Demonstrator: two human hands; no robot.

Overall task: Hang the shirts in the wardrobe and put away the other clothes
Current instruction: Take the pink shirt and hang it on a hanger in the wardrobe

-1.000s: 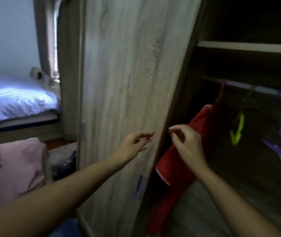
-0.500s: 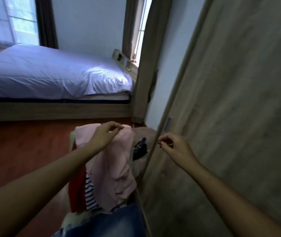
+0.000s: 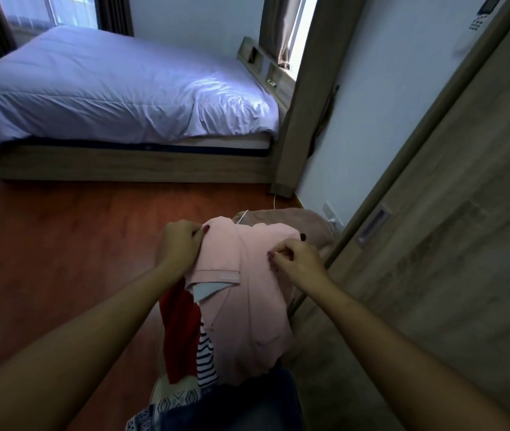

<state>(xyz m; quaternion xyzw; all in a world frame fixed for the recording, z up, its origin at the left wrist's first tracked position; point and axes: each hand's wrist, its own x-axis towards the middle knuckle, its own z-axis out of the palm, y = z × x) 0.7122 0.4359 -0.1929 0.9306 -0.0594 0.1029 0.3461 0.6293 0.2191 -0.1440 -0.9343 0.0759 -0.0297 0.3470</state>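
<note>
Pink shirt (image 3: 247,293) is seen at the top of a heap of clothes at 6 o'clock in the view, gripped at two places. The left hand (image 3: 180,245) is closed around its upper edge at 10 o'clock of the garment, fingers (image 3: 199,233) pressed together on the cloth; the right hand (image 3: 297,262) is pinching a fold at 2 o'clock. A red garment (image 3: 180,334) and a striped one (image 3: 205,357) are draped beneath it at 7 o'clock, with patterned fabric (image 3: 172,404) and denim (image 3: 241,402) lower down. The wardrobe door (image 3: 452,244) is seen at 3 o'clock, the bed (image 3: 117,88) at 11 o'clock across the wooden floor (image 3: 61,244). If the shirt is lifted while tangled with the layers below, those could be dragged off onto the floor. A thin white cord (image 3: 244,214) lying at the heap's far edge could also be snagged.
</note>
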